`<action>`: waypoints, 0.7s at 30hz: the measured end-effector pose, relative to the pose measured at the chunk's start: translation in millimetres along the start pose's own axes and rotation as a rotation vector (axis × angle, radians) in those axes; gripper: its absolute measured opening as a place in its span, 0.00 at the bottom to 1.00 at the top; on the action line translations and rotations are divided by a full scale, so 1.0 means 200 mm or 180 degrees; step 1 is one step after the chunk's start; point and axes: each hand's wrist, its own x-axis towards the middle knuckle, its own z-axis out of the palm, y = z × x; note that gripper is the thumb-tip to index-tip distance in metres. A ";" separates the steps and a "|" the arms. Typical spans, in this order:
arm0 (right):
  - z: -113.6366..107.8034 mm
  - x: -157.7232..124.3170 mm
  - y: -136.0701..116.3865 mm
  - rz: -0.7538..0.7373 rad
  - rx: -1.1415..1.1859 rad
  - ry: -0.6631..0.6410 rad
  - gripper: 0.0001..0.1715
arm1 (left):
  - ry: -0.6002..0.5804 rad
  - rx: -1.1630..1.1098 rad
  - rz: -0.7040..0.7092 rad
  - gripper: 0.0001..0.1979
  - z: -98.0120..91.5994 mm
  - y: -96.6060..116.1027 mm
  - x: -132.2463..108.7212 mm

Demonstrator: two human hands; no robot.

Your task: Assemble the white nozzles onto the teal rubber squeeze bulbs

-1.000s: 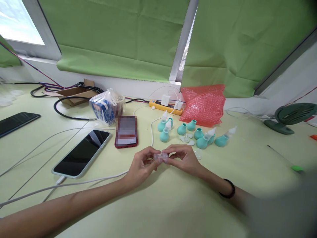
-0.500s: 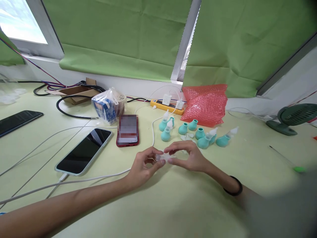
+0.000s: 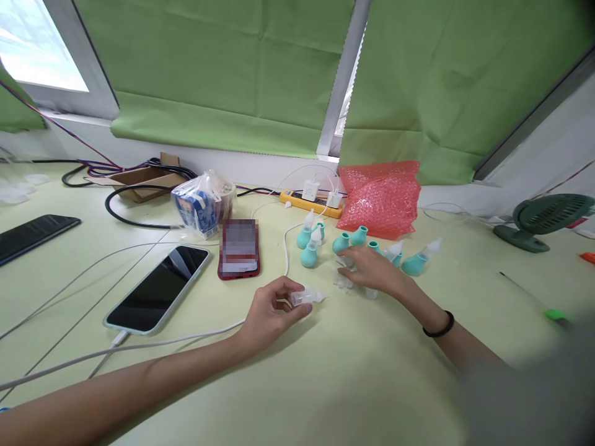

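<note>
My left hand [image 3: 274, 310] pinches a clear plastic nozzle [image 3: 307, 298] between thumb and fingers, its narrow tip pointing right. To the right, my right hand [image 3: 372, 267] is over a group of small clear plastic pieces [image 3: 343, 280], thumb and fingers apart; whether it touches any is unclear. Around it stand several teal rubber bulbs without nozzles, one an open-necked bulb [image 3: 359, 235]. Other teal bulbs carry clear nozzles, such as the upright nasal aspirator [image 3: 309, 255] and the tilted aspirator [image 3: 415, 264]. Part of the group is hidden behind my right hand.
A red-cased phone [image 3: 238, 249] and a charging phone [image 3: 158, 288] lie to the left, with a white cable [image 3: 199, 335] crossing the table. Behind are a bagged blue box [image 3: 198, 207], a yellow power strip [image 3: 297, 202] and red bubble wrap [image 3: 379, 199]. A green fan [image 3: 543, 217] stands right.
My right hand has let go of the clear nozzle and moved right and away, to the loose clear pieces by the bulbs. My left hand still holds the nozzle in nearly the same place.
</note>
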 end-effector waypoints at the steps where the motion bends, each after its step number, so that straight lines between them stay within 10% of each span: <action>1: 0.02 0.00 0.00 -0.0070 -0.0076 -0.0103 0.13 | 0.0037 -0.0006 -0.0001 0.12 0.00 0.00 0.00; 15: 0.06 0.02 -0.02 -0.0156 0.0647 0.0136 0.15 | -0.0074 0.0240 -0.0108 0.13 0.00 0.01 0.01; 21: 0.04 0.06 0.01 -0.0012 0.0372 0.1413 0.16 | -0.0058 0.0489 0.0048 0.13 0.00 0.02 0.00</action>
